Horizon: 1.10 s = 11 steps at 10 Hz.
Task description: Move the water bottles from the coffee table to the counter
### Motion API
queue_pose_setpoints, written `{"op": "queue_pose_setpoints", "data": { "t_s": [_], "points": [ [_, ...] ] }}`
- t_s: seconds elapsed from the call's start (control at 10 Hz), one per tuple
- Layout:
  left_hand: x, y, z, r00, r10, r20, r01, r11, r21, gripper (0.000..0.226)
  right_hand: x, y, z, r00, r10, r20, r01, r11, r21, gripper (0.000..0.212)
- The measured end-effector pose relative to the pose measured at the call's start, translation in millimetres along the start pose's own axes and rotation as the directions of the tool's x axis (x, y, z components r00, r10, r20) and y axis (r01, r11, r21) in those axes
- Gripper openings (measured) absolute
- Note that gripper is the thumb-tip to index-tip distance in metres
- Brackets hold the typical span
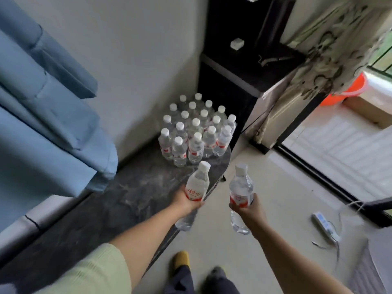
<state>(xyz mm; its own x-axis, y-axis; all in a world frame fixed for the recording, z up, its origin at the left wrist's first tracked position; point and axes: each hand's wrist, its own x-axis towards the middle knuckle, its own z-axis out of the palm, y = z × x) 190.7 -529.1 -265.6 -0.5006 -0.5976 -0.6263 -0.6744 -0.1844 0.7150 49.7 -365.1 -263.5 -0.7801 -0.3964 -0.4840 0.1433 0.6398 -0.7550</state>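
Each hand carries one water bottle: the left hand (186, 201) is wrapped around the red label band of a bottle (196, 187) at the centre of the frame, its white cap tipped toward the upper right, while the right hand (247, 205) closes around the label of a second bottle (240, 188) just right of centre, held more upright. Gripping at the waist looks deliberate, since it keeps a full bottle balanced in one fist and leaves the base free to set down. The left bottle hangs over the near edge of the dark marbled counter (135, 187) that runs from lower left toward the centre; the right one is out over the pale floor (275, 177), beside that edge. A tight cluster of bottles (195, 132) already stands upright at the far end of the counter, packed into the corner against the wall, probably to leave the nearer surface open for more. The coffee table is not in view. I judge both bottles are about to join the cluster, the left one first
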Motion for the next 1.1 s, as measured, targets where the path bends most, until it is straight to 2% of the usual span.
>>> {"op": "queue_pose_setpoints", "data": {
  "t_s": [0.1,0.2,0.3,0.4,0.5,0.6,0.7,0.8,1.0,1.1],
  "points": [
    [34.3,-1.4,8.7,0.997,-0.046,-0.069,0.039,0.995,-0.093,0.058,40.8,-11.4,20.6,0.999,0.0,0.051,-0.002,0.999,0.046,0.044],
    [74.1,1.9,19.6,0.972,-0.122,-0.198,0.085,0.979,-0.185,0.059,91.6,-24.1,42.6,0.989,-0.066,0.133,0.052,0.993,0.106,0.036],
    [111.9,5.3,30.2,0.94,-0.165,-0.298,0.091,0.965,-0.248,0.048,139.6,-37.0,64.2,0.971,-0.116,0.21,0.089,0.987,0.138,0.031],
    [151.7,11.1,42.2,0.914,-0.17,-0.369,0.057,0.953,-0.297,0.047,185.0,-41.3,88.6,0.969,-0.128,0.21,0.098,0.984,0.148,0.032],
    [191.6,18.9,58.9,0.879,-0.134,-0.457,-0.029,0.943,-0.333,0.051,222.4,-41.2,111.1,0.978,-0.112,0.177,0.081,0.981,0.175,0.052],
    [219.2,16.5,79.3,0.806,-0.027,-0.592,-0.212,0.919,-0.331,0.062,246.6,-41.2,125.1,0.975,-0.17,0.146,0.141,0.972,0.186,0.059],
    [234.1,5.5,99.0,0.789,-0.066,-0.611,-0.267,0.859,-0.438,0.068,259.7,-27.6,128.5,0.967,-0.2,0.158,0.171,0.969,0.179,0.051],
    [246.6,-6.7,111.7,0.806,-0.12,-0.579,-0.264,0.804,-0.534,0.073,268.4,-9.4,125.0,0.971,-0.149,0.188,0.126,0.983,0.132,0.048],
    [248.1,-16.4,104.3,0.879,-0.106,-0.466,-0.178,0.832,-0.525,0.071,274.1,-10.6,115.4,0.946,-0.098,0.308,0.061,0.99,0.129,0.055],
    [237.5,-14.2,94.2,0.911,-0.113,-0.396,-0.114,0.854,-0.507,0.065,267.1,-13.4,105.1,0.941,-0.1,0.323,0.063,0.99,0.123,0.054]
  ]
}}
